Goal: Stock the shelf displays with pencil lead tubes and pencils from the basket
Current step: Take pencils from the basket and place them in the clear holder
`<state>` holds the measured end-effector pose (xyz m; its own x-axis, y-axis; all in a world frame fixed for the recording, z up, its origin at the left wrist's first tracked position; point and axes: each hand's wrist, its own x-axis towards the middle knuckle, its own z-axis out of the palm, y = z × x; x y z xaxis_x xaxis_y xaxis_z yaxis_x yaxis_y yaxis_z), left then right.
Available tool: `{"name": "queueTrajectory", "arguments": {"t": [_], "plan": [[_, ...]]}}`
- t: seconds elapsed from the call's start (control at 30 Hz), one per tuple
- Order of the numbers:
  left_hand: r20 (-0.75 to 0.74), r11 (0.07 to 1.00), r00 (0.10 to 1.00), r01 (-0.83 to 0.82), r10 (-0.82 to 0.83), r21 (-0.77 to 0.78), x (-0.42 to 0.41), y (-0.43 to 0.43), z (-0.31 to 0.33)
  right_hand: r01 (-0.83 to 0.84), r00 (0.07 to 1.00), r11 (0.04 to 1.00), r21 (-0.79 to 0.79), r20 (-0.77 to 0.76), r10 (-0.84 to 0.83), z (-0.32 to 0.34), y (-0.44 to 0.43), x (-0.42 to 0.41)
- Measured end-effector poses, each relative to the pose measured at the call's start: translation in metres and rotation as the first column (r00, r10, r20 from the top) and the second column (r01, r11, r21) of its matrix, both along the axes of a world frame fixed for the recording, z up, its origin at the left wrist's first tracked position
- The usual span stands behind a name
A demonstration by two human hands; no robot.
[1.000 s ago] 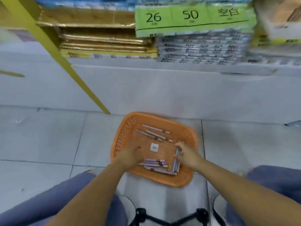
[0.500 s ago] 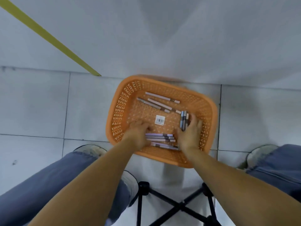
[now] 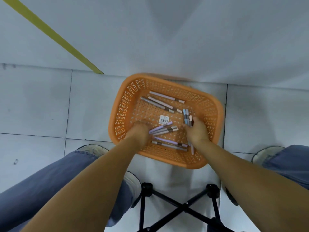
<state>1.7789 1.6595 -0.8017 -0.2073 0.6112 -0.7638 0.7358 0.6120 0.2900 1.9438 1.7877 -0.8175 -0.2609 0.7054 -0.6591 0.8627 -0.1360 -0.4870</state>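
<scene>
We see grey floor tiles (image 3: pixel 33 106); white panel (image 3: pixel 184 30) at twelve o'clock; yellow strip (image 3: pixel 50 33) at ten; black crossed legs (image 3: pixel 184 206) at six.

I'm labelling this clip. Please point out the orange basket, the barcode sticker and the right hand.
orange basket (image 3: pixel 112 124), head view, on its bare left rim.
barcode sticker (image 3: pixel 164 119), head view, on the middle of the white label.
right hand (image 3: pixel 198 132), head view, on the back of the hand.

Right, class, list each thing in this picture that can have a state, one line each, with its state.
Basket: upright on the floor, part filled.
Left hand: grips the purple pencils.
Right hand: grips the blue pencils.
Far pencils: lying loose in the basket.
Near pencils: lying loose in the basket.
</scene>
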Motion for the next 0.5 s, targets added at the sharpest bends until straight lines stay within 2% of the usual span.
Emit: {"name": "queueTrajectory", "arguments": {"t": [0.13,0.23,0.3,0.37,0.4,0.43,0.47,0.5], "plan": [[0.107,0.989,0.983,-0.15,0.151,-0.018,-0.004,-0.002,0.014,0.021,1.0,0.99,-0.141,-0.019,-0.024,0.014,0.015,0.002],[0.183,0.954,0.938,-0.3,0.295,-0.001,-0.003,-0.006,0.028,0.116,0.98,0.957,-0.265,-0.126,-0.154,0.036,0.021,0.006],[0.291,0.877,0.84,-0.48,0.459,0.003,0.006,-0.007,0.041,0.152,0.942,0.916,-0.371,-0.225,-0.248,0.053,0.021,0.007],[0.437,0.731,0.655,-0.683,0.617,-0.008,0.016,-0.003,0.061,0.139,0.902,0.906,-0.4,-0.327,-0.283,0.073,0.02,0.002],[0.509,0.646,0.553,-0.764,0.66,-0.008,0.021,0.0,0.072,0.124,0.882,0.912,-0.39,-0.377,-0.281,0.084,0.02,-0.001],[0.569,0.586,0.488,-0.811,0.662,0.013,0.024,0.004,0.085,0.109,0.859,0.921,-0.375,-0.43,-0.277,0.097,0.019,-0.005],[0.615,0.552,0.463,-0.832,0.638,0.054,0.026,0.008,0.099,0.093,0.834,0.93,-0.355,-0.483,-0.267,0.111,0.019,-0.008],[0.643,0.542,0.478,-0.833,0.598,0.115,0.028,0.012,0.115,0.079,0.804,0.939,-0.334,-0.536,-0.258,0.127,0.017,-0.012]]}}
